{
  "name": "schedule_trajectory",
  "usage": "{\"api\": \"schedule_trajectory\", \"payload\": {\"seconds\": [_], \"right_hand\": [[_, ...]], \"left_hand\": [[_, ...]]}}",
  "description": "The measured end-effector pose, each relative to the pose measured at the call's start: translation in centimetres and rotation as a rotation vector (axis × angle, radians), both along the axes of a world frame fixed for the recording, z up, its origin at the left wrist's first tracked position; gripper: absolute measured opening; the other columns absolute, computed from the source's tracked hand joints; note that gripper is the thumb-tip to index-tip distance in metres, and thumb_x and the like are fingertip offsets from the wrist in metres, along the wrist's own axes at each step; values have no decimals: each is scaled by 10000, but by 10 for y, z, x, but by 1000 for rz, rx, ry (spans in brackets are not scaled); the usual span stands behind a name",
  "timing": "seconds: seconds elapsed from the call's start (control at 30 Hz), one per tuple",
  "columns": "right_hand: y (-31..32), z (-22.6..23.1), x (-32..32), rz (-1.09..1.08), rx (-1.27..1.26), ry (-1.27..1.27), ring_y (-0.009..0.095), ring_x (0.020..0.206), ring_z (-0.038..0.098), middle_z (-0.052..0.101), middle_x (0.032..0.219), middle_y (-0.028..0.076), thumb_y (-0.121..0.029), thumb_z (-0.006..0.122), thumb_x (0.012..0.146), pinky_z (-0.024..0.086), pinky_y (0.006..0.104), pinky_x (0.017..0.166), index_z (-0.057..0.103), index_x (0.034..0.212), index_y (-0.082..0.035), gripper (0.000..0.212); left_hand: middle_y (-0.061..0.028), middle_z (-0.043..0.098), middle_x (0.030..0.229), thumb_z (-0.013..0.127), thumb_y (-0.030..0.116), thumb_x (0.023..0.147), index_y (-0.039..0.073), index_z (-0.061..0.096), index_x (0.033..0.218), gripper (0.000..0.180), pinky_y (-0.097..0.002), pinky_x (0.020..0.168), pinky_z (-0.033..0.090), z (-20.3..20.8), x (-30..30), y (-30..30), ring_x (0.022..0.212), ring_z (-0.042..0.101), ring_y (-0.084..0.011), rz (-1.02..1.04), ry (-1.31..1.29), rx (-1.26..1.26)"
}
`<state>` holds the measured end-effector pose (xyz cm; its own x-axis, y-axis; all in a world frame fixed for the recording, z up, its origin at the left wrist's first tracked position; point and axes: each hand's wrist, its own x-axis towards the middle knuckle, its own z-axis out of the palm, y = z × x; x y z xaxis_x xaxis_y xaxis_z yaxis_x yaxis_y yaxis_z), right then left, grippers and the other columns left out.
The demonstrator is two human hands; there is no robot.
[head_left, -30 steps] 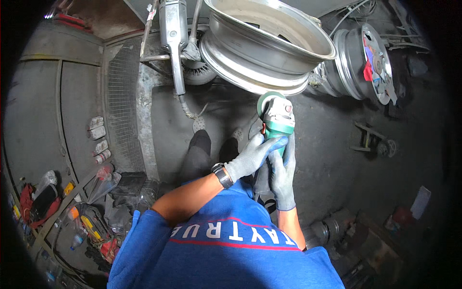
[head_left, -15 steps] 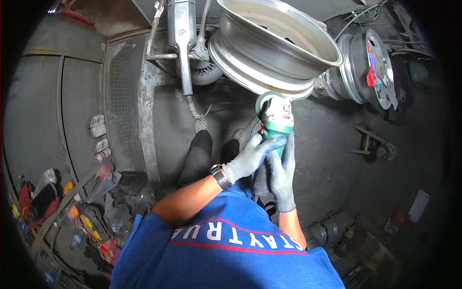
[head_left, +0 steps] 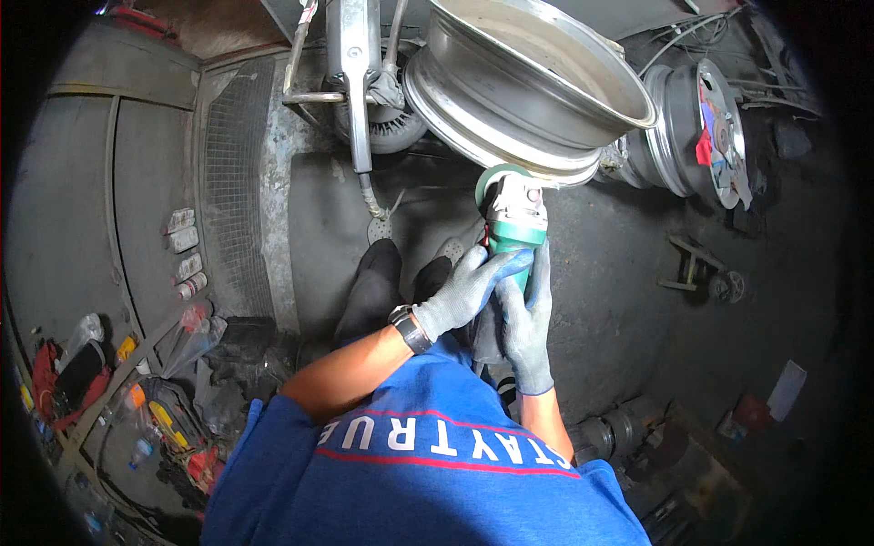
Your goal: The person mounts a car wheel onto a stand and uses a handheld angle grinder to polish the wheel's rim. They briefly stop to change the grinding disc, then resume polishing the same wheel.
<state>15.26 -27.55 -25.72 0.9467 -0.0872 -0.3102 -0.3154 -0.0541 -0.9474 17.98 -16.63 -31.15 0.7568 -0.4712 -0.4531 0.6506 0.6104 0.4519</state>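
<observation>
Both my hands wear grey work gloves with blue fingertips. Between them is a green and silver angle grinder (head_left: 519, 218) with a round green disc (head_left: 496, 185) at its far end. My left hand (head_left: 462, 293) is closed round the left side of the grinder's body. From the right and below, my right hand (head_left: 528, 332) wraps the same body, its fingers partly hidden. The disc is at the lower rim of a large silver wheel rim (head_left: 537, 109); I cannot tell whether they touch.
Another silver wheel rim (head_left: 678, 127) with coloured scraps stands at the right. Left of the large rim hangs a long-necked metal power tool (head_left: 355, 82). Bags and tools (head_left: 173, 419) lie at the lower left. A small frame with a wheel (head_left: 696, 268) rests on the floor at the right.
The grinder and both hands have shifted slightly left and toward the upper edge. My grip has stayed the same. The whole view has moved a little too.
</observation>
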Motion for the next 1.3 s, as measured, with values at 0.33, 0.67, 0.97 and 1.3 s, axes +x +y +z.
{"api": "schedule_trajectory", "payload": {"seconds": [0.33,0.67,0.97,1.3], "right_hand": [[4,4,1,14,-91,-12,260,1372,476,422,1543,216,-98,604,998,394,366,1138,225,1600,47,726],[-4,5,-1,-29,-103,20,262,1392,460,419,1548,216,-91,610,999,380,373,1150,226,1597,54,726],[-1,2,-2,-9,-70,12,254,1364,482,438,1527,211,-84,600,1000,391,370,1141,207,1605,46,733],[7,3,1,18,-87,7,260,1368,481,441,1526,217,-85,608,1000,398,370,1134,216,1602,50,731]], "left_hand": [[-67,643,1245,649,245,1013,20,549,1377,440,-300,982,496,-1,1,0,1137,601,-125,18,-49,-46],[-58,652,1235,628,252,1021,14,574,1367,424,-295,970,501,-8,5,-4,1097,619,-123,-171,-155,56],[-74,662,1216,626,288,1025,24,570,1363,432,-296,976,501,-5,4,0,1126,616,-127,-81,-131,36],[-59,671,1194,637,311,1019,23,601,1338,432,-297,977,502,-7,1,0,1084,623,-117,21,-89,-39]]}}
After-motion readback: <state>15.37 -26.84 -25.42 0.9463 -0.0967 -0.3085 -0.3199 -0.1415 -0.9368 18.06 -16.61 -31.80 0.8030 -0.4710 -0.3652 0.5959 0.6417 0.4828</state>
